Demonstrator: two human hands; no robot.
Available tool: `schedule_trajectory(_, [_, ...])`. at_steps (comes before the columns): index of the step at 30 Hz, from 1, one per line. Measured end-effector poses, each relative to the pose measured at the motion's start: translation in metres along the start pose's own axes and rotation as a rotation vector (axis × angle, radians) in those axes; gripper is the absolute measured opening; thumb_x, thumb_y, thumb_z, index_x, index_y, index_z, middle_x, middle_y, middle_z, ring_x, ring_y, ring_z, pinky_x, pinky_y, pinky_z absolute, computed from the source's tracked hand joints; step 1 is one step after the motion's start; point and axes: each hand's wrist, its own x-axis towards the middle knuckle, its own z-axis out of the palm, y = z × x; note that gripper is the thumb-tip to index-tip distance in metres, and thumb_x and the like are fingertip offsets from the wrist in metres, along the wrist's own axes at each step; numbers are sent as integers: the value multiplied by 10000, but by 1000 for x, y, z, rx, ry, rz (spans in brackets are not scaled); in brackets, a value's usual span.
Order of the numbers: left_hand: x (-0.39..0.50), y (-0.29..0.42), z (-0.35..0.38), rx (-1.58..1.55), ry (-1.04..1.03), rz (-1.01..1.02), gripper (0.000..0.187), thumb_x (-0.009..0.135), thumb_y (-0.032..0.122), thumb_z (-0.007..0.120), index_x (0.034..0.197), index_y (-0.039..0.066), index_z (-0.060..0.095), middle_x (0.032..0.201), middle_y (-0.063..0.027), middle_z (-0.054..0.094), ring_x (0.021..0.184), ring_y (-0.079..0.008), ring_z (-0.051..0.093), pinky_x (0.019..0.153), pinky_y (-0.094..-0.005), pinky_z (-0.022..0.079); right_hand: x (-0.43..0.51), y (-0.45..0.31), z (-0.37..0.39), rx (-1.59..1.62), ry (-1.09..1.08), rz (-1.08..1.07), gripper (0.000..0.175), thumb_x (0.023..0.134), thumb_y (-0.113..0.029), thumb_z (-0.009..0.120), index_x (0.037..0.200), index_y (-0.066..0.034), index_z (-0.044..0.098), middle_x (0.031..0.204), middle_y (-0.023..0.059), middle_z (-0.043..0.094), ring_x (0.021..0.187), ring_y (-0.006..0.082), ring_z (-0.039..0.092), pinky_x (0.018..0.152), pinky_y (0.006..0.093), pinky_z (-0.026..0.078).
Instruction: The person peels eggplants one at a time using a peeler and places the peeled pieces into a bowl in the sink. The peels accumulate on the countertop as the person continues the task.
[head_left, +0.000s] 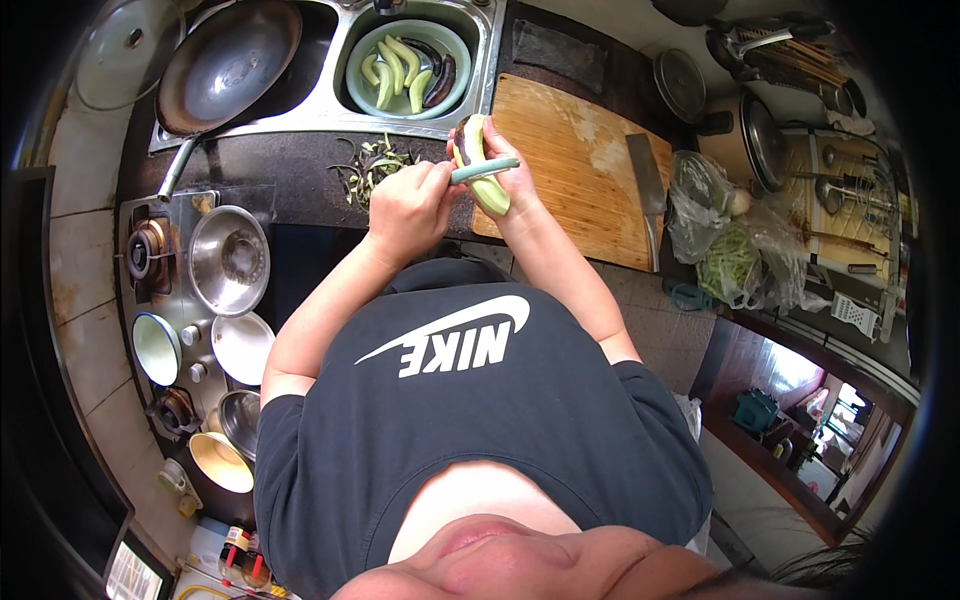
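Observation:
My left hand (411, 206) grips a pale green-handled peeler (496, 166), which lies across a partly peeled eggplant (491, 196). The eggplant is in my right hand (519, 174), its lower part pale green and a dark strip of skin left near its upper end. Beneath and left of the hands, a pile of eggplant peelings (375, 166) lies on the dark countertop. In the sink, a green basin (358, 88) holds several peeled eggplants (405, 60) and two dark unpeeled ones (442, 81) in water.
A wooden cutting board (570, 165) with a cleaver (645, 176) lies at the right, beside plastic bags of green vegetables (726, 259). A wok (229, 67) rests over the left sink bowl. Metal and enamel bowls (230, 261) stand on the gas stove (199, 300) at the left.

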Motion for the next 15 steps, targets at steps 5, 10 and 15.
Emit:
schedule_trajectory(5, [-1, 0, -1, -13, 12, 9, 152, 808, 132, 647, 928, 50, 604, 743, -95, 600, 635, -286, 599, 557, -366, 465, -7, -3, 10, 26, 19, 20, 351, 957, -364, 498, 1010, -27, 581, 906, 134, 644, 795, 244, 647, 693, 352, 569])
schedule_trajectory(10, [0, -6, -5, 19, 76, 8, 146, 824, 163, 636, 921, 62, 596, 705, -74, 569, 593, -263, 581, 526, -356, 458, -10, -7, 15, 2, 99, 43, 345, 954, -366, 506, 1011, -33, 578, 900, 133, 644, 799, 246, 645, 703, 356, 565])
schedule_trajectory(15, [4, -4, -5, 4, 20, -17, 151, 808, 124, 646, 923, 36, 604, 766, -99, 618, 658, -286, 613, 571, -359, 479, -8, -4, 14, -55, 52, 2, 347, 958, -367, 498, 1011, -34, 577, 904, 130, 643, 794, 238, 643, 709, 358, 558])
